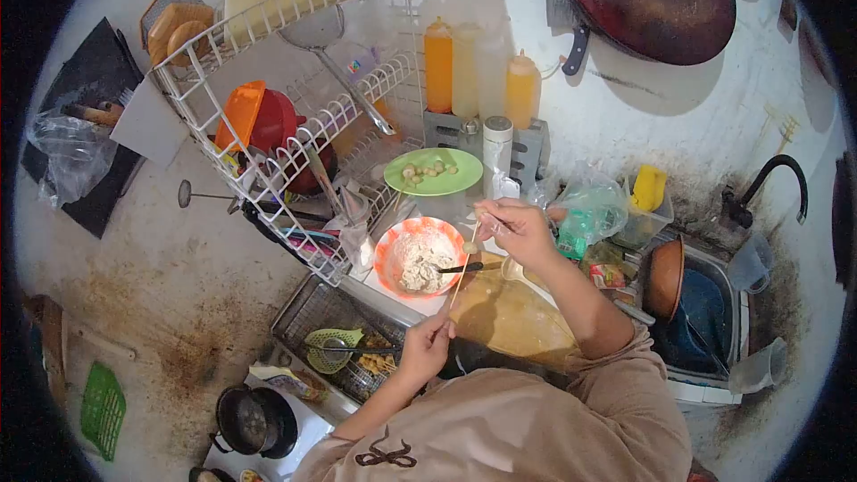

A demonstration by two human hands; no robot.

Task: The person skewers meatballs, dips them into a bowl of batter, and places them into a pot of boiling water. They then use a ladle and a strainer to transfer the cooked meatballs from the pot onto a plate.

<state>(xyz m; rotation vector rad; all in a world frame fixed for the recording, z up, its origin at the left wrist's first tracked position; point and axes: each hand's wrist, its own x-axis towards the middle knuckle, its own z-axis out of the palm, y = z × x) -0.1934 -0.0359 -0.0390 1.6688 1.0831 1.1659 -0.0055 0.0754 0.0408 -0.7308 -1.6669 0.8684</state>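
My left hand (427,344) is closed around the lower end of a thin wooden skewer (460,284), which slants upward. One small pale ball, like a meatball (470,248), is threaded near its upper part. At the skewer's top end my right hand (516,228) is pinched; what sits between those fingertips is too small to make out. Behind the skewer stands an orange-and-white bowl (384,254) of pale, lumpy batter, with a dark-handled utensil (464,267) in it. Several similar balls lie on a green plate (460,180) beyond.
A wooden cutting board (509,317) lies below my hands. To the left are a white wire dish rack (259,156) and a metal fryer (303,303) with a green strainer (326,353). Sauce bottles (438,67) line the back wall. A sink (705,330) is at right.
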